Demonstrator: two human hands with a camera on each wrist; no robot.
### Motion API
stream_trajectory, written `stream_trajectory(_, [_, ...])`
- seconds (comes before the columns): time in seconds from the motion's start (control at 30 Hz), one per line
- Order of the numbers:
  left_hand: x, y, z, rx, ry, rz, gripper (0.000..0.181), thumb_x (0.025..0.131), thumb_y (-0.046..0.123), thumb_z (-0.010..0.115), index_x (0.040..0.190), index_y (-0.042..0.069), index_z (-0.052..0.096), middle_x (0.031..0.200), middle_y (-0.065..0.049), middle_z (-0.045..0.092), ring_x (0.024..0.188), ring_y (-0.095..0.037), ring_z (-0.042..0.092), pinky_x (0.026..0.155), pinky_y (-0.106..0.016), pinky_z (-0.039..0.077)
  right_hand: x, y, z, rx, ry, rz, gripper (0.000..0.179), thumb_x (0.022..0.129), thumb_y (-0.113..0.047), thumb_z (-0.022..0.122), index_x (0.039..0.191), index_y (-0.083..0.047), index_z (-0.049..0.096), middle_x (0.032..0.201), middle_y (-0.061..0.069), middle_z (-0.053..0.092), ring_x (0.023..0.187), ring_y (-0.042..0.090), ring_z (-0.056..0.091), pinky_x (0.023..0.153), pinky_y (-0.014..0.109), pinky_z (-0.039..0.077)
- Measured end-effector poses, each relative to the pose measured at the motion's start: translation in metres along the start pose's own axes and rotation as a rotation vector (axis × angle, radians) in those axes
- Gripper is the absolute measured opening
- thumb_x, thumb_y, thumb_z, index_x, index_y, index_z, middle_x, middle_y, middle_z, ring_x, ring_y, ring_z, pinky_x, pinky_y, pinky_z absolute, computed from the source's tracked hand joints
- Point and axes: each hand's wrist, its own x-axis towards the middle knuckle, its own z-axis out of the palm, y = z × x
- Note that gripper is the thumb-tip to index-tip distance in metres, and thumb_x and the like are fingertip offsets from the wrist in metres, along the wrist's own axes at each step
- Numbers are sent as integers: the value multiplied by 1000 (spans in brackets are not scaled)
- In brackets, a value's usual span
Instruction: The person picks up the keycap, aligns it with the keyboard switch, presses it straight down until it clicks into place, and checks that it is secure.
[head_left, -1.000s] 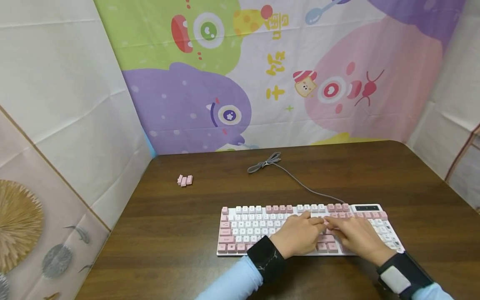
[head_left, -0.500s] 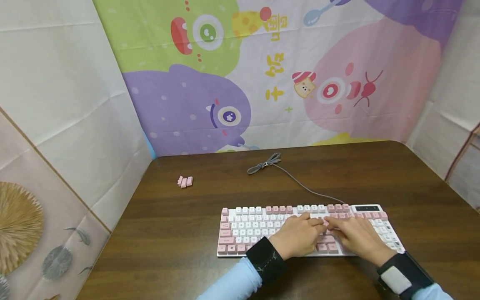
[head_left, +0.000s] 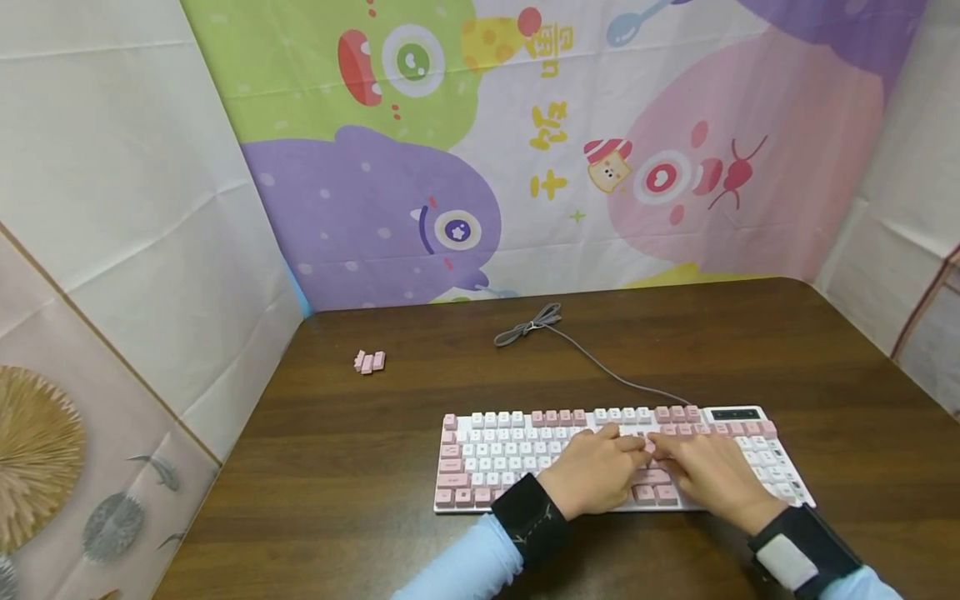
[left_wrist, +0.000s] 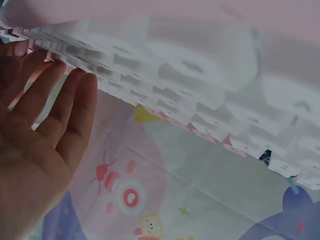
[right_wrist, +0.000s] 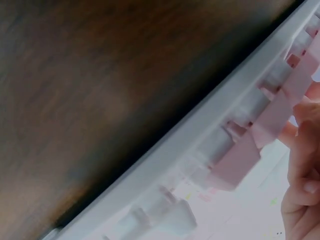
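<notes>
A pink-and-white keyboard lies on the table, long side toward the person. Over its middle right the left hand reaches in, fingertips at the keys near the Enter area; the left wrist view shows its fingers mostly straight, lightly bent. From the other side comes the right hand, its index finger stretched toward the same pink keys, almost meeting the left fingertips. In the right wrist view this hand has bent fingers beside the pink keycaps; I cannot tell whether it pinches one.
Several loose pink keycaps lie together at the back left of the brown wooden table. A grey cable, its end tied in a bundle, runs back from the keyboard. A cartoon-printed cloth hangs behind.
The right hand and the keyboard's right end have shifted very slightly to the right. The left hand keeps its place at the keys.
</notes>
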Motion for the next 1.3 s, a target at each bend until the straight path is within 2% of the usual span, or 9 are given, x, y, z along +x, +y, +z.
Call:
stream_trajectory(0.17, [1, 0, -1, 15, 10, 4, 35, 85, 31, 57, 120, 33, 60, 125, 17, 58, 99, -7, 55, 69, -21, 48, -1, -1, -1, 0, -12, 32, 14, 76, -12, 72, 89, -15, 69, 64, 4, 66, 46, 13, 48, 42, 29, 33])
stream_trajectory(0.37, [3, 1, -1, 44, 18, 4, 33, 83, 34, 59, 116, 32, 61, 122, 18, 60, 99, -6, 55, 69, -21, 48, -5, -12, -6, -91, -43, 71, 16, 78, -18, 70, 92, -12, 66, 57, 3, 58, 44, 16, 47, 39, 30, 31])
stream_trajectory(0.47, [3, 1, -1, 66, 21, 0, 33, 84, 35, 58, 116, 31, 61, 121, 18, 60, 98, -6, 55, 68, -21, 47, -5, -14, -7, -142, -20, 14, 21, 73, -18, 72, 92, -10, 68, 65, 5, 61, 54, 19, 53, 43, 32, 38])
stream_trajectory(0.57, [4, 0, -1, 83, 13, -7, 34, 84, 36, 58, 117, 31, 60, 122, 18, 60, 98, -6, 55, 68, -22, 47, -5, -14, -7, -185, 24, -90, 26, 68, -15, 74, 92, -8, 70, 79, 7, 68, 71, 23, 58, 57, 37, 46])
stream_trajectory(0.63, [4, 1, -1, 87, -5, -11, 35, 84, 37, 58, 118, 32, 59, 123, 18, 59, 100, -6, 55, 70, -23, 47, -5, -13, -5, -200, 58, -149, 26, 66, -13, 73, 90, -6, 70, 82, 7, 69, 74, 23, 56, 64, 38, 47])
stream_trajectory(0.7, [5, 1, -1, 83, -34, -18, 38, 83, 37, 58, 121, 33, 57, 125, 19, 57, 103, -6, 54, 74, -24, 48, -5, -12, -3, -207, 80, -179, 24, 65, -14, 72, 87, -6, 69, 82, 6, 70, 73, 22, 55, 65, 38, 45])
stream_trajectory(0.77, [5, 2, -1, 77, -60, -25, 42, 83, 37, 58, 125, 34, 54, 127, 19, 56, 107, -6, 52, 79, -26, 48, -6, -12, -1, -202, 95, -184, 22, 65, -14, 72, 86, -7, 68, 80, 5, 69, 71, 21, 53, 63, 37, 43])
stream_trajectory(0.87, [6, 4, -2, 76, -66, -29, 45, 82, 37, 59, 126, 35, 53, 125, 19, 56, 109, -6, 51, 83, -27, 47, -8, -11, 0, -192, 93, -164, 23, 66, -16, 71, 87, -7, 68, 82, 5, 70, 72, 22, 54, 64, 37, 43])
stream_trajectory(1.3, [5, 6, -4, 98, -65, -15, 37, 83, 39, 58, 119, 35, 56, 119, 18, 59, 105, -6, 53, 81, -27, 48, -11, -13, 2, -180, 106, -185, 25, 65, -18, 69, 87, -7, 69, 84, 5, 70, 67, 20, 50, 64, 36, 40])
